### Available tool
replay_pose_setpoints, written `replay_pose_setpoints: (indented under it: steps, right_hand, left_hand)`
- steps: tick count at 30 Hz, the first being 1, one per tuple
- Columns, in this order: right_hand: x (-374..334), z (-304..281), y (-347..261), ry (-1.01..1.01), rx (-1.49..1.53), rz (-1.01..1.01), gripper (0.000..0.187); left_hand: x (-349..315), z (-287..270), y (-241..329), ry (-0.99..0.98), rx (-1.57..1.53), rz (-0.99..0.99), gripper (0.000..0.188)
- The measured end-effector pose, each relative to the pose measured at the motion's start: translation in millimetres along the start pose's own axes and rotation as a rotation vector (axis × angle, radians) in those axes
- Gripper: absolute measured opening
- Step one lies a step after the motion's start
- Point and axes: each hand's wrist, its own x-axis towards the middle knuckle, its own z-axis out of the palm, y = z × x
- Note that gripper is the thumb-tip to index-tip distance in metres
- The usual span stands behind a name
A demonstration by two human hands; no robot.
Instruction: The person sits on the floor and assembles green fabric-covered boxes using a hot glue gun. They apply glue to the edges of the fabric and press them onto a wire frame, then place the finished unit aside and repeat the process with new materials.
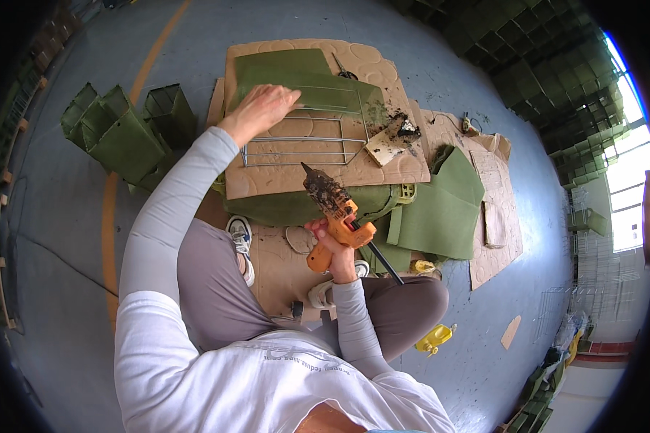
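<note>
My left hand (pixel 262 110) is closed at the far left side of a wire frame (pixel 307 139), its fingertips at the frame's upper wires; they are slightly blurred. The frame rests on a cardboard-topped work surface (pixel 267 186), partly over green felt sheets (pixel 285 65). In my right hand (pixel 334 252) is an orange hot glue gun (pixel 323 256), its nozzle end crusted with dark residue and tilted up toward the frame. A black glue stick (pixel 383 258) sticks out of its back.
Right of the frame sits a glue-smeared wooden block (pixel 388 148), with scissors (pixel 347 74) beyond. Green felt pieces (pixel 444 206) hang at the right. Green felt boxes (pixel 115 133) stand on the floor at left. A yellow object (pixel 435 339) lies by my right knee.
</note>
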Motion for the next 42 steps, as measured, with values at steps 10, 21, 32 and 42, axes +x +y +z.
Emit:
replay_pose_setpoints:
  steps: [10, 21, 32, 42]
  right_hand:
    - [13.3, 23.3, -3.9, -0.05, -0.015, -0.025, 0.02]
    - [41.5, 49.7, 25.4, -0.222, -0.167, 0.03, 0.011]
    - [43.5, 59.8, 26.9, -0.269, -0.221, 0.085, 0.012]
    - [43.0, 61.3, 33.9, -0.221, -0.158, 0.095, 0.014]
  left_hand:
    - [-0.2, -5.0, 3.7, -0.158, -0.334, -0.118, 0.054]
    - [-1.7, -8.8, -9.5, -0.325, -0.476, -0.229, 0.066]
    - [-3.3, 11.9, -26.6, -0.337, -0.552, -0.207, 0.067]
    - [-2.3, 5.2, -23.2, -0.39, -0.542, -0.217, 0.072]
